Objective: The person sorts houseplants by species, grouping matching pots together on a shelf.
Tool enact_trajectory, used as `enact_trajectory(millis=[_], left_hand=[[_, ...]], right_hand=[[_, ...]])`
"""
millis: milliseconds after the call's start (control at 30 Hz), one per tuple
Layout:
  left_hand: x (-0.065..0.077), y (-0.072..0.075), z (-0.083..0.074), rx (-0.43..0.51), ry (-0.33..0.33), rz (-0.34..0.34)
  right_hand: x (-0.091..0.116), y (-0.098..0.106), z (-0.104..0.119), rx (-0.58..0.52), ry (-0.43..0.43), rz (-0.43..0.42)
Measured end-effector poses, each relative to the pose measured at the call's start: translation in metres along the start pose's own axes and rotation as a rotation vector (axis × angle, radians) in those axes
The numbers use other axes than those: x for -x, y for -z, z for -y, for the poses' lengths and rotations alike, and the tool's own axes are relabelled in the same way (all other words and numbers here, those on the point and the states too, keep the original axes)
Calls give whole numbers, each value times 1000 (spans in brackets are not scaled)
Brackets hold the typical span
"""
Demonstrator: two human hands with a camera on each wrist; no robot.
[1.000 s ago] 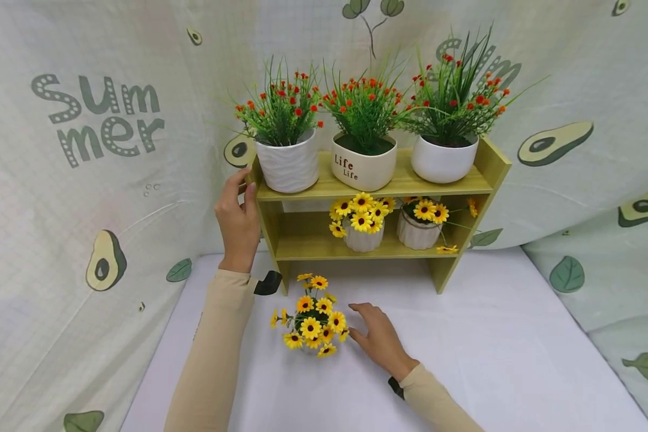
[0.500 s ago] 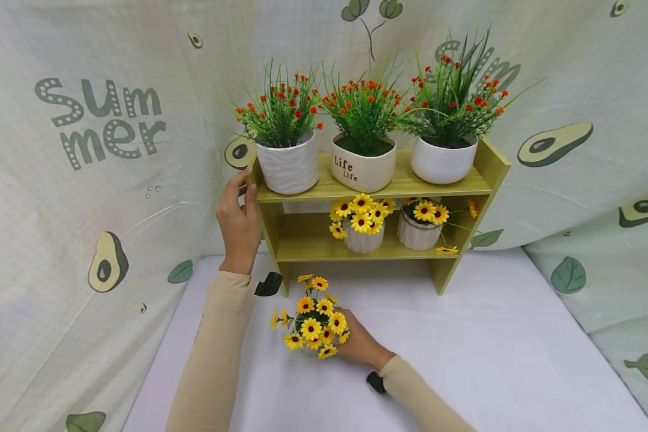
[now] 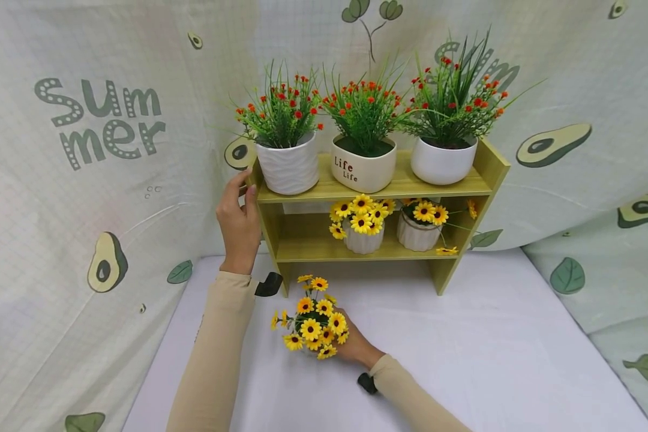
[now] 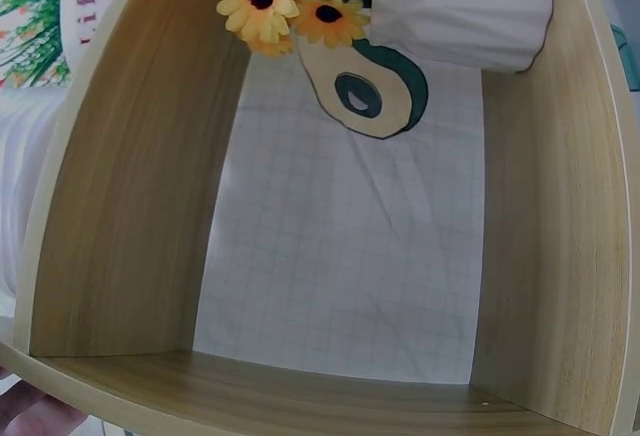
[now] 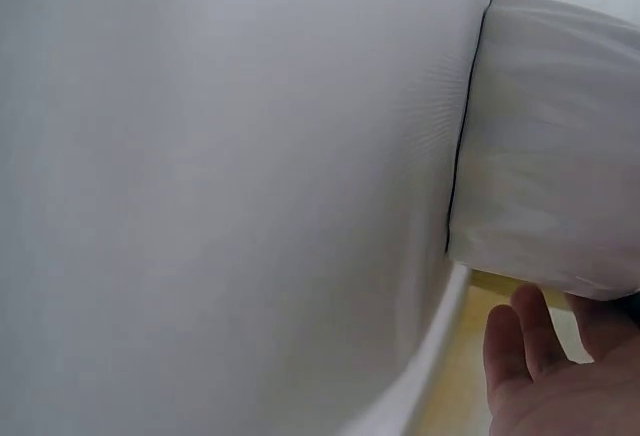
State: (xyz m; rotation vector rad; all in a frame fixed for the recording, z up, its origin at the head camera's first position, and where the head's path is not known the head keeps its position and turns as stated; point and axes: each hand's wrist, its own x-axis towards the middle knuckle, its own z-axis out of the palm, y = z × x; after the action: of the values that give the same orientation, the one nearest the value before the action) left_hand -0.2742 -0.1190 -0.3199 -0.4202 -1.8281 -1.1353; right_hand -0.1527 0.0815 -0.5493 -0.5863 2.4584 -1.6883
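My left hand (image 3: 239, 222) grips the upper left edge of a two-tier wooden shelf (image 3: 367, 255), thumb in front. A few of its fingers (image 4: 40, 411) peek in at the lower left corner of the left wrist view. On the table before the shelf stands a pot of yellow daisy-like flowers (image 3: 315, 327). My right hand (image 3: 353, 345) holds that pot from the right, its fingertips partly hidden behind the blooms. The right wrist view shows the pale pot (image 5: 550, 146) upright on the cloth, the hand (image 5: 560, 386) against its side.
Three white or cream pots with red flowers (image 3: 364, 162) line the top tier. Two smaller pots of yellow flowers, one in the middle (image 3: 364, 240) and one at the right (image 3: 418, 234), occupy the lower tier. A printed curtain (image 3: 124, 180) surrounds the white table (image 3: 491, 348).
My right hand has moved left from beside the yellow flowers and taken hold of their pot. My left hand stays on the shelf edge.
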Motion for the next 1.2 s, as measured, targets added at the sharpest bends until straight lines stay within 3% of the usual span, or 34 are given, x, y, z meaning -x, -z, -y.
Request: enact_trajectory(millis=[133, 400, 667, 1033, 1200], left_hand=[[0, 1, -1, -5, 3, 2], [3, 1, 0, -16, -5, -7], [3, 0, 0, -9, -2, 4], [0, 1, -2, -8, 4, 8], [-1, 2, -2, -11, -6, 16]], right_hand=[[-3, -3, -8, -25, -22, 11], [7, 8, 23, -78, 16, 3], [23, 13, 36, 124, 207, -127], [22, 49, 97, 71, 421, -230], [10, 61, 127, -10, 461, -283]])
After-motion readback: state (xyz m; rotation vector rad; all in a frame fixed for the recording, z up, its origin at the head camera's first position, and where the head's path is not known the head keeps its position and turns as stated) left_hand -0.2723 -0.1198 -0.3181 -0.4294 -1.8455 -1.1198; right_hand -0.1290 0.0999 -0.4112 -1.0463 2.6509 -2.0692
